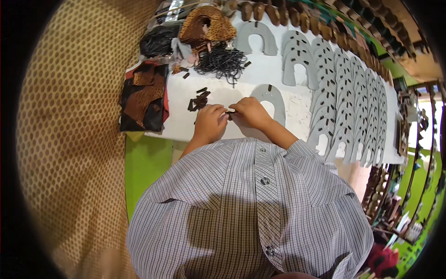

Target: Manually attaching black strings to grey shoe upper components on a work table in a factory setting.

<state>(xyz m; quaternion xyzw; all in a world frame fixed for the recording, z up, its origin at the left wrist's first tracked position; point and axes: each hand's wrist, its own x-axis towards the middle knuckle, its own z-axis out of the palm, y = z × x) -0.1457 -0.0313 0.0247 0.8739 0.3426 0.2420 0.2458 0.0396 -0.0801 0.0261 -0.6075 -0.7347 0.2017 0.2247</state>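
Observation:
Both my hands are close together over the white tabletop (pixel 178 124), just above its near edge. A small dark brown strip (pixel 230 112) spans the gap between them, pinched at each end by the fingertips of my left hand (pixel 210 122) and my right hand (pixel 252 112). Beyond my left hand lies a loose pile of similar dark strips (pixel 200 100). A grey horseshoe-shaped piece (pixel 278 104), with a dark strip at the top of its curve, lies beside my right hand and is partly covered by that arm.
Overlapping rows of grey horseshoe pieces (pixel 327 109) cover the right of the table. Tangled black cords (pixel 220 64) and leopard-print material (pixel 218 23) lie at the back left, dark and brown sheets (pixel 144 102) at the left edge. Brown shoe-shaped forms (pixel 282 15) line the back.

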